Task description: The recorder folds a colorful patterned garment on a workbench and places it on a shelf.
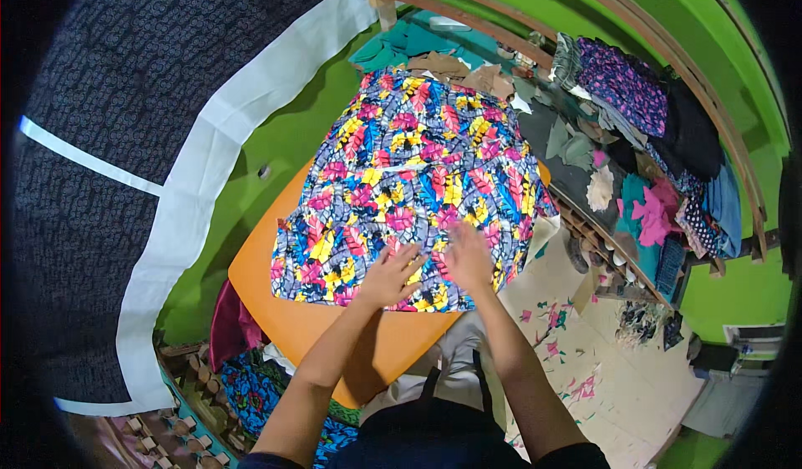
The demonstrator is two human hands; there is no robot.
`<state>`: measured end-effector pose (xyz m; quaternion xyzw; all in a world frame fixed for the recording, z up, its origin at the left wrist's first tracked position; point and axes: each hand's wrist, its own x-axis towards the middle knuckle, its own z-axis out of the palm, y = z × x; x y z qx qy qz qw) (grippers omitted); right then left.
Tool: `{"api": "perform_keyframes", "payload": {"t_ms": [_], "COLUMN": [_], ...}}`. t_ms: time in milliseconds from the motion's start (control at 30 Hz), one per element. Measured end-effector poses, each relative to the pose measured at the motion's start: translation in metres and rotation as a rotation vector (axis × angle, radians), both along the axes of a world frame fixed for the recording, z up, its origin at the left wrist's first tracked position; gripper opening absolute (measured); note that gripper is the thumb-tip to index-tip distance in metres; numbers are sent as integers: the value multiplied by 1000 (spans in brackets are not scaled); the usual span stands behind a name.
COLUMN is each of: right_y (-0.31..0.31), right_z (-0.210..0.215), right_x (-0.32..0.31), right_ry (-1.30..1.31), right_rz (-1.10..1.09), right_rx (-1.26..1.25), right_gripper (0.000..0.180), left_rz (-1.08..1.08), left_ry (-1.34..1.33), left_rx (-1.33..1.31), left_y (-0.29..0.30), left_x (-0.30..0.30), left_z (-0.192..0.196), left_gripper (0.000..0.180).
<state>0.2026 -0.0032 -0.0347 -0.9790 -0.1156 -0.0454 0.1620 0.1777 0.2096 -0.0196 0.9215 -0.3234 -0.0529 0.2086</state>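
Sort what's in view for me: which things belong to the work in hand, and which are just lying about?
Work in hand:
Colourful printed fabric, spread out, with the left hand and right hand at its near part
Orange tabletop beneath it

Apparently just lying about:
Teal fabric pieces, far side
Pink fabric pieces, right
Floor scraps
Blue patterned cloth, lower left

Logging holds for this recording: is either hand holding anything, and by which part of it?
The left hand holds nothing: it is open, fingers spread, over the near part of the printed cloth. The right hand, over it too, is too blurred to tell.
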Motion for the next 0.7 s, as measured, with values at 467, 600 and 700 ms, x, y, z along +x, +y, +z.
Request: {"api": "perform_keyframes", "payload": {"t_ms": [467,600,700], "right_y": [-13,8,11], "right_z": [41,31,26], "right_x": [-78,-94,-89], "right_ry": [89,30,-11], "right_rz": [152,225,169], "right_rx": [-26,9,-109], "right_gripper": [66,64,67], "left_rz": [104,134,211], "left_ry": [-32,-176,-164], "left_rx": [332,457,270], "left_y": [111,119,124], "left_x": [-60,-57,-53], "left_z": [28,10,22], "left_gripper": [68,54,46]}}
